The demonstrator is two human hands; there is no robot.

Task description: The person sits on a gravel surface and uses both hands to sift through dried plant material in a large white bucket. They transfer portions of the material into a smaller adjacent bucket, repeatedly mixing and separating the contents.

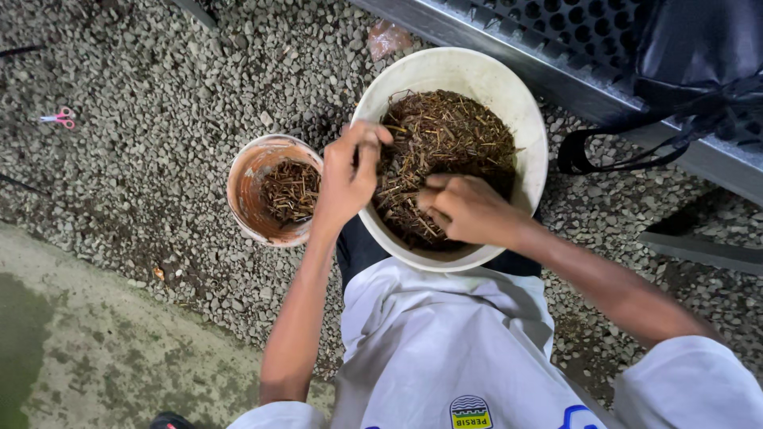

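A large white bucket [526, 119] rests between my knees, filled with brown dry plant fibre [449, 135]. My left hand [348, 171] hovers over the bucket's left rim with its fingertips pinched on a few strands of fibre. My right hand [469, 208] is inside the bucket, fingers curled into the fibre near the front. To the left of the bucket stands a small orange-brown pot [248, 179] on the gravel, partly filled with the same fibre [291, 191].
Grey gravel [159, 119] covers the ground, with a concrete strip [95, 349] at the lower left. Pink scissors [60, 118] lie far left. A metal bench [556, 48] with a black bag [699, 56] and its strap [588, 147] is at the upper right.
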